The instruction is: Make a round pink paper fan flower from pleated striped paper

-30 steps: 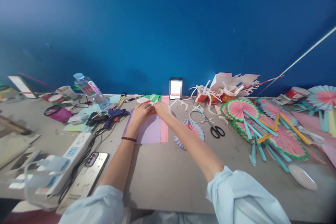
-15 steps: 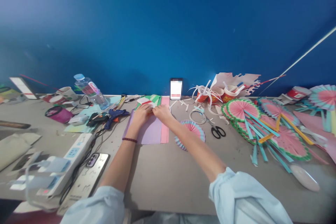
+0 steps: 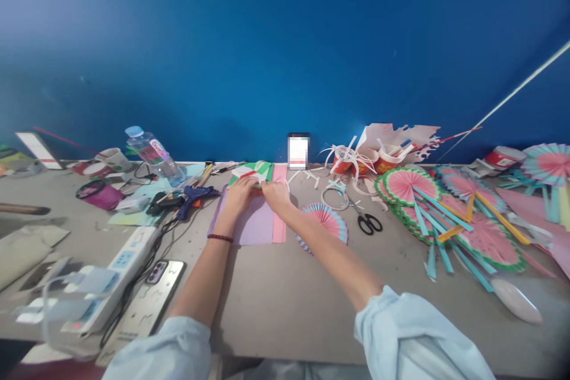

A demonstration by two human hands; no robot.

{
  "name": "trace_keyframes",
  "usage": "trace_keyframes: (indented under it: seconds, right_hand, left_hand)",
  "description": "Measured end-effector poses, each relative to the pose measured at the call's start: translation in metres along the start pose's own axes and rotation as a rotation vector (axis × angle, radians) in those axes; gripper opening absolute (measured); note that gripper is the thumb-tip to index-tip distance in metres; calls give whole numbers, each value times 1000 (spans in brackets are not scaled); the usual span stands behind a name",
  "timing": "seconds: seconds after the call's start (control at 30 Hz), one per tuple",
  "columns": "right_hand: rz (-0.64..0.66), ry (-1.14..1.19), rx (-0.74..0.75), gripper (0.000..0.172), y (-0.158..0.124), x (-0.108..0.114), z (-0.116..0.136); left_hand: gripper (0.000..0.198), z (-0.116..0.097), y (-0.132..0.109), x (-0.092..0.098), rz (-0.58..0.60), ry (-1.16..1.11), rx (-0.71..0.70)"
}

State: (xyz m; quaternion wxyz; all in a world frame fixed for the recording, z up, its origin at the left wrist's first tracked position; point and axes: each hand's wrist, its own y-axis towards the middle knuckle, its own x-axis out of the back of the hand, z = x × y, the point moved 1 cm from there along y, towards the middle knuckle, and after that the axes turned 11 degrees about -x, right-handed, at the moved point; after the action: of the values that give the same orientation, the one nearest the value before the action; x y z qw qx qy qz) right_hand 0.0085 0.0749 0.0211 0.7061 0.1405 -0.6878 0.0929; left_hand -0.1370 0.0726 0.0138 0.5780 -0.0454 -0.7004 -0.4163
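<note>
Purple paper (image 3: 255, 224) lies on the table beside a pink sheet (image 3: 279, 229). At its far edge is a green, white and red paper piece (image 3: 252, 170). My left hand (image 3: 241, 195) and my right hand (image 3: 275, 195) meet on this piece, fingers bent and pressed together at its near edge. What exactly the fingertips grip is too small to make out. A pink and blue pleated paper fan (image 3: 324, 222) rests under my right forearm.
Black scissors (image 3: 370, 224) and watermelon-patterned fans (image 3: 409, 186) lie to the right. A lit phone (image 3: 298, 151) leans on the blue wall. Left are a glue gun (image 3: 196, 196), a bottle (image 3: 157, 156), a power strip (image 3: 119, 276) and a phone (image 3: 154, 297).
Both hands have shifted very slightly on the green and white paper, the right fingers a little to the right. Elsewhere the objects stay put.
</note>
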Motion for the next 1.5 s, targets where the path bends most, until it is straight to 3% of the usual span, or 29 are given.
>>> trace_keyframes:
  seconds: [0.17,0.6,1.03,1.5]
  right_hand:
    - [-17,3,22,35,-1,0,5]
    - [-79,32,-19,22,-7,15,2]
    - [-100,27,85,34,-8,9,-2]
    - [-12,-12,158,26,-9,8,-4]
  left_hand:
    - [13,-2,0,2,2,39,-22]
    - [21,-9,-4,0,42,221,-81]
    - [22,-15,-4,8,17,130,-40]
    - [17,-15,-6,2,76,141,-40]
